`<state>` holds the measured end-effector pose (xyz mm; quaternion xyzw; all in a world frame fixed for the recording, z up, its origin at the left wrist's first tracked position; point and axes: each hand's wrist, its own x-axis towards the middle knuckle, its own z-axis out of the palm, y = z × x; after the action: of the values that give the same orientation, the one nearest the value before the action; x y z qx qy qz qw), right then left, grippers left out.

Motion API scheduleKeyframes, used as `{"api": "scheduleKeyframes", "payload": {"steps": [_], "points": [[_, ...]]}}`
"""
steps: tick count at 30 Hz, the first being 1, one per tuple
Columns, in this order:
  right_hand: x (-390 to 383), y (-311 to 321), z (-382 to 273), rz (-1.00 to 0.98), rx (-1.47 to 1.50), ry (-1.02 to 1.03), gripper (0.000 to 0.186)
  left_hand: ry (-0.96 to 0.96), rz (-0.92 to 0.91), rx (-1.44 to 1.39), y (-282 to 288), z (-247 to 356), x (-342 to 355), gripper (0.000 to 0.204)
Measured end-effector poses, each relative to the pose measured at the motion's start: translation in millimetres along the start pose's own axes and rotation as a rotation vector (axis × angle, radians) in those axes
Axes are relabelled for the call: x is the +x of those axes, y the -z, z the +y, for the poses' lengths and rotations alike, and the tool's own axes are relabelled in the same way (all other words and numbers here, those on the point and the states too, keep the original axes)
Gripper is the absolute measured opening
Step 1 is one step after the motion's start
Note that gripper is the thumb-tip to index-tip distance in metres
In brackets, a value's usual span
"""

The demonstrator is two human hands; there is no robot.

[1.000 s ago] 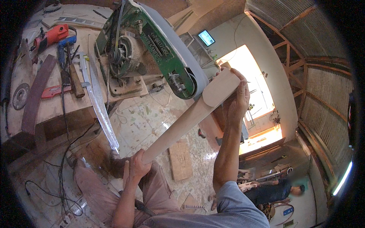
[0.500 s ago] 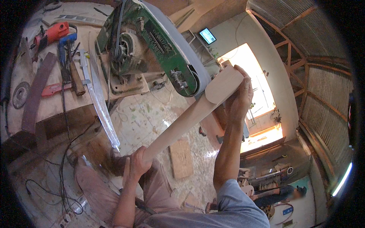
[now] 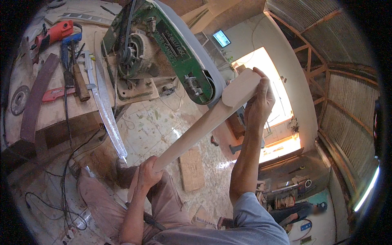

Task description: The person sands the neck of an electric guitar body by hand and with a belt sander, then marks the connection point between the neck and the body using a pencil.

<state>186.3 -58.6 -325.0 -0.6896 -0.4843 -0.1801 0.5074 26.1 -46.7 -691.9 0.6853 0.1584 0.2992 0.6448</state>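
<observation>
A long pale wooden piece (image 3: pixel 200 132), slim along its shaft with a wide, flat, rounded end, slants up to the right in front of me. My left hand (image 3: pixel 149 171) is wrapped around its lower end. At the wide end, my right hand (image 3: pixel 260 102) grips the far edge, fingertips near the top corner; part of that grip is hidden behind the wood. Just beyond stands a green belt sander (image 3: pixel 167 45) with a grey belt (image 3: pixel 212 77) around its roller end. The wide end lies against or very near that belt; I cannot tell whether they touch.
On the bench (image 3: pixel 49 128) at left lie a red power tool (image 3: pixel 55 34), a caliper (image 3: pixel 90 67), a wooden-handled tool (image 3: pixel 80 81), a disc (image 3: pixel 20 100) and a dark curved strip (image 3: pixel 38 98). Cables (image 3: pixel 67 175) hang to the floor. A board (image 3: pixel 192 169) lies below; a person (image 3: pixel 298 212) is at lower right.
The wide end and my right hand have shifted very slightly at the sander. My left hand keeps its grip. At lower right, the other person's arm has changed position.
</observation>
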Motion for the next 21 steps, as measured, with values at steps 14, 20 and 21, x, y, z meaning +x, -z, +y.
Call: {"api": "scheduleKeyframes", "payload": {"steps": [14,20,21], "points": [[5.7,-6.7,-5.6,0.042,-0.111,0.024,0.046,0.011,-0.018,-0.054,0.1,5.9,3.5,0.028],[6.7,-7.8,-3.8,0.038,-0.129,0.037,0.046,-0.008,-0.019,-0.034,-1.2,6.2,1.3,0.031],[5.8,-6.8,-3.5,0.041,-0.127,0.034,0.046,0.000,-0.021,-0.041,-1.4,7.2,0.4,0.030]]}}
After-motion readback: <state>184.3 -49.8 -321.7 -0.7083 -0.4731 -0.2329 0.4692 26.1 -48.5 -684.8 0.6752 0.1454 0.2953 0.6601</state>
